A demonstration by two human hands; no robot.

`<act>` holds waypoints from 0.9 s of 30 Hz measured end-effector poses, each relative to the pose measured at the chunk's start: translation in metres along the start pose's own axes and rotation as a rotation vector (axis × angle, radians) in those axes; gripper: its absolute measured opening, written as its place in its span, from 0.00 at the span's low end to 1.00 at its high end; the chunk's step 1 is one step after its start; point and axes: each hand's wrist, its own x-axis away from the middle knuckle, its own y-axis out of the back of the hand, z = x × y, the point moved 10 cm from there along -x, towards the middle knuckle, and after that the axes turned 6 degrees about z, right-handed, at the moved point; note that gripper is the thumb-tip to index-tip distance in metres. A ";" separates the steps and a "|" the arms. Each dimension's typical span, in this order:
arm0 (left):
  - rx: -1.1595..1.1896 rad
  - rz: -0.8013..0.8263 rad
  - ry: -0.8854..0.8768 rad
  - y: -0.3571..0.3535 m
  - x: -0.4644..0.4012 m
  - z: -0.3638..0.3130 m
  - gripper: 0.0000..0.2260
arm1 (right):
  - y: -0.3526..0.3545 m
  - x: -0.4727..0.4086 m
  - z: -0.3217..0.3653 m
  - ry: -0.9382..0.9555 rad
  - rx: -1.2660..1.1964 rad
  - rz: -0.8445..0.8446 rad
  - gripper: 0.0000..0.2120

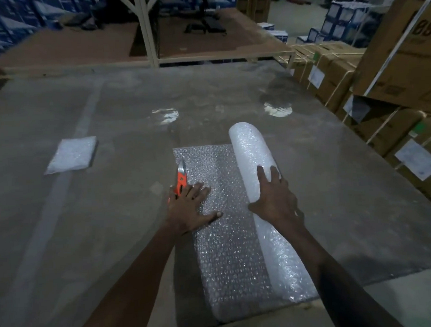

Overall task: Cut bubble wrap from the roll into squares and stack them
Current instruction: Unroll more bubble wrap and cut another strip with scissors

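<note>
On the table [231,93] the left hand [189,209] presses flat on the unrolled bubble wrap [227,237] beside orange scissors [182,179] — the right hand [275,197] rests spread on the roll [256,166], cut squares [72,154] stacked far left.

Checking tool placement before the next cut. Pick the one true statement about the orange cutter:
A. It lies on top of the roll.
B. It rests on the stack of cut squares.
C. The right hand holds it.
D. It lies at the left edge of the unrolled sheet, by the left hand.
D: the orange cutter lies along the unrolled sheet's left edge, beside the left hand; the right hand rests on the roll.
</note>
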 end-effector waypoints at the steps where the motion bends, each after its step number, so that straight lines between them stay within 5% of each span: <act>1: -0.004 0.004 -0.002 0.001 0.003 0.010 0.42 | -0.002 0.001 0.009 0.004 -0.014 -0.001 0.53; 8: -0.067 0.042 -0.031 0.009 0.015 0.068 0.43 | -0.021 0.012 0.062 -0.005 -0.008 -0.009 0.52; 15: -0.158 -0.022 -0.102 -0.002 0.015 0.037 0.37 | -0.028 0.012 0.069 0.005 0.104 -0.050 0.55; 27: 0.073 -0.074 -0.088 -0.031 0.022 0.016 0.36 | -0.003 0.004 -0.006 0.045 -0.100 0.010 0.54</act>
